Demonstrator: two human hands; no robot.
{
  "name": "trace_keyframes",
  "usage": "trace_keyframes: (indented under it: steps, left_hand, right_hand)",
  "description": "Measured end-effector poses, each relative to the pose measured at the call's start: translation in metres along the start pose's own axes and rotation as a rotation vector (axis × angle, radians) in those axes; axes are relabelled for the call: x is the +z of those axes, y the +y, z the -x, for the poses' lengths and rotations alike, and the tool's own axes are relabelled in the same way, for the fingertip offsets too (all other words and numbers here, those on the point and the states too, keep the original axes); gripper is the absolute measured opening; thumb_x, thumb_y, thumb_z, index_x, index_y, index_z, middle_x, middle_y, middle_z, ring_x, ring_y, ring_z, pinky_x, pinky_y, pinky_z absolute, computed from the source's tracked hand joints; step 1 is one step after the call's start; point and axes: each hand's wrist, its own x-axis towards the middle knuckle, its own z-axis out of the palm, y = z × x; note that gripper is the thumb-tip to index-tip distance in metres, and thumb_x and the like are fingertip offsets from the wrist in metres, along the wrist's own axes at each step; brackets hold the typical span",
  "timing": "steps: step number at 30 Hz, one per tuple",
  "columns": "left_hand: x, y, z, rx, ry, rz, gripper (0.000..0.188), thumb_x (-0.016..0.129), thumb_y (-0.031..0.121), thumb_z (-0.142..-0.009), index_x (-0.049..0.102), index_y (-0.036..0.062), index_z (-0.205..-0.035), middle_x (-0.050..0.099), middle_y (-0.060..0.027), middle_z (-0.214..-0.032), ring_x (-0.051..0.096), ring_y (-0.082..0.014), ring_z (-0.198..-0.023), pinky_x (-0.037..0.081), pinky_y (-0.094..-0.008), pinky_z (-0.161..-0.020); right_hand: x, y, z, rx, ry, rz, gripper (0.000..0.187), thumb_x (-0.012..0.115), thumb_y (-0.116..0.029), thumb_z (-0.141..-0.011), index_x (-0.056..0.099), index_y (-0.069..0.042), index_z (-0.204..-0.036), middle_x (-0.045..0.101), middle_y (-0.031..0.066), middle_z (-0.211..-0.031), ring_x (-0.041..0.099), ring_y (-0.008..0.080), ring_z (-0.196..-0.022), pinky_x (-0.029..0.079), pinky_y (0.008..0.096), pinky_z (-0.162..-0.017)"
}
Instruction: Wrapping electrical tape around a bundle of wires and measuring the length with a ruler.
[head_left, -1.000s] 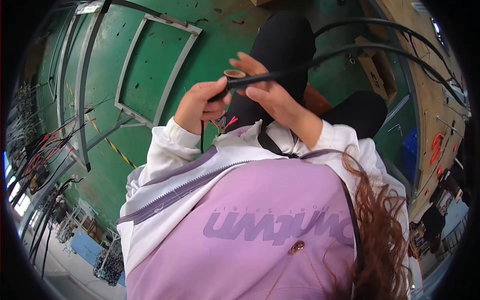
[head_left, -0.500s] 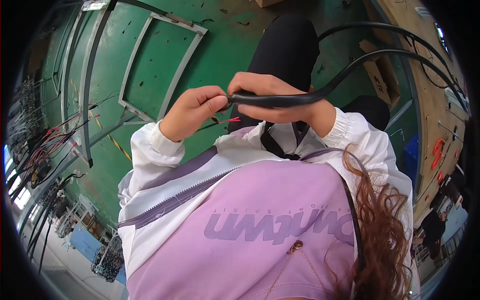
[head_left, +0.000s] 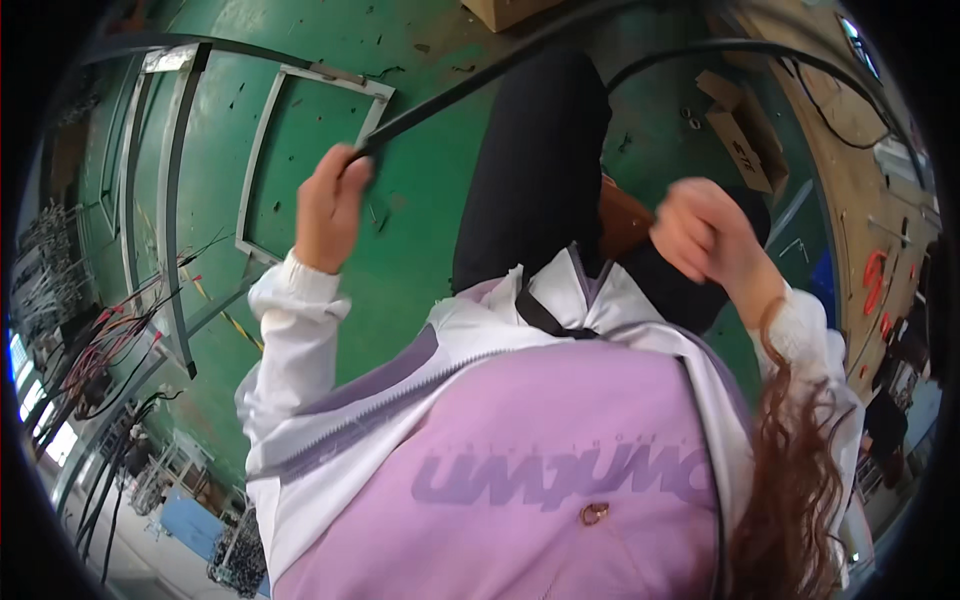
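- Holding the black cable [head_left: 440, 105] aloft, left of our knees, we see it slant from the fist toward the upper right and over the nearer leg, probably so its weight hangs clear of our lap.
- Our left hand [head_left: 332, 215] is closed around it, thumb and fingers pinching near the top of the fist; we cannot tell where the end lies, as the fingers hide it.
- Our right hand [head_left: 703, 232] hovers blurred above the other thigh, well apart from the cable, fingers curled; we cannot tell whether anything sits inside.
- Beyond our knees, a second black cable [head_left: 700, 45] arches toward the wooden bench [head_left: 858, 200], its stiffness likely holding that curve.
- Beside the bench, an open carton [head_left: 735, 135] rests on the green floor [head_left: 405, 255].
- To our left lies a pale metal frame [head_left: 262, 150], with loose coloured wires [head_left: 90, 355] farther out, perhaps hung there to stay off the ground.
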Motion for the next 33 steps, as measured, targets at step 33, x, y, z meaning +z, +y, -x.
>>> trace_keyframes:
  steps: [33]
  left_hand:
    - [0.032, 0.08, -0.013, -0.392, -0.557, 0.536, 0.018, 0.055, 0.013, -0.086, 0.055, -0.0038, -0.093, 0.057, -0.0032, -0.079, 0.052, -0.0089, -0.07, 0.043, -0.0221, -0.063]
  right_hand:
    - [0.037, 0.031, -0.096, -0.221, -0.001, 0.65, 0.021, 0.061, -0.017, -0.08, 0.063, 0.004, -0.077, 0.06, 0.0046, -0.063, 0.055, 0.0081, -0.061, 0.044, 0.0215, -0.059]
